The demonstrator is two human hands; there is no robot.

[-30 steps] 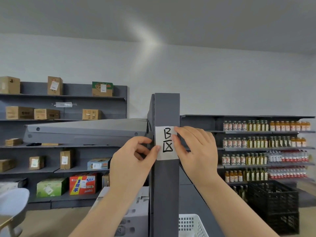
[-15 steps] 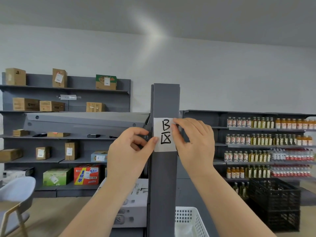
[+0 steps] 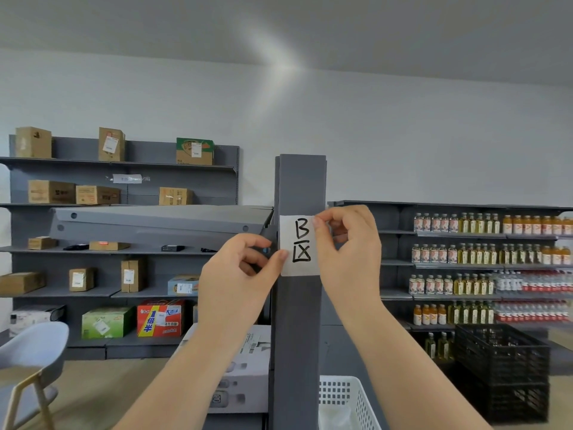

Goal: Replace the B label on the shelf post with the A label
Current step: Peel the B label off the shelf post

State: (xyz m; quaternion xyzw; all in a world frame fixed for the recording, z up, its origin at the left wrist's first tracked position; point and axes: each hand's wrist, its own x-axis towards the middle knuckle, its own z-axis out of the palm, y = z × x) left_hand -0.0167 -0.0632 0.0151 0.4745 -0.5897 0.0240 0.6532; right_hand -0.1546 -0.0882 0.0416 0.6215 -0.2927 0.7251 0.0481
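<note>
A white B label [image 3: 298, 245] with black handwriting sticks to the front of the grey shelf post [image 3: 299, 321] in the middle of the view. My right hand [image 3: 348, 243] pinches the label's upper right corner between thumb and forefinger. My left hand [image 3: 238, 270] is at the post's left side, its thumb tip touching the label's lower left edge. No A label shows.
A white plastic basket [image 3: 347, 398] and a white carton [image 3: 245, 370] sit low beside the post. A black crate [image 3: 502, 367] stands at the right under bottle shelves [image 3: 483, 265]. Shelves of cardboard boxes [image 3: 124, 231] fill the left; a chair [image 3: 31, 361] is at the lower left.
My right hand's fingers have curled from lying flat along the label's right edge into a pinch at its top right corner. The left hand stays at the left edge.
</note>
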